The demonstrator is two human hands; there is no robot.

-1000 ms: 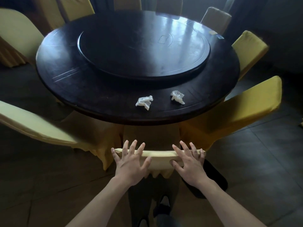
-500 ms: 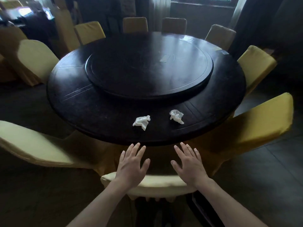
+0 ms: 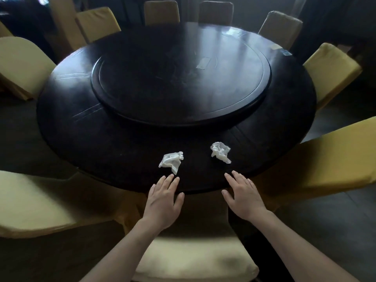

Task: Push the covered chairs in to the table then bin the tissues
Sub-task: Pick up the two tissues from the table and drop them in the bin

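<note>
Tissues: left tissue (image 3: 171, 161) at 11 o'clock, right tissue (image 3: 220, 152) at 1 — light, soft; you pinch crumpled tops; left hand (image 3: 163, 202), right hand (image 3: 243, 197) spread, empty

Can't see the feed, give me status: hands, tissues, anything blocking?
Left hand and right hand open, empty. Two tissues on table. Nothing blocking.

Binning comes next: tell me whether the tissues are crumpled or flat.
Crumpled: left tissue and right tissue sit as wrinkled wads on the table.
</note>
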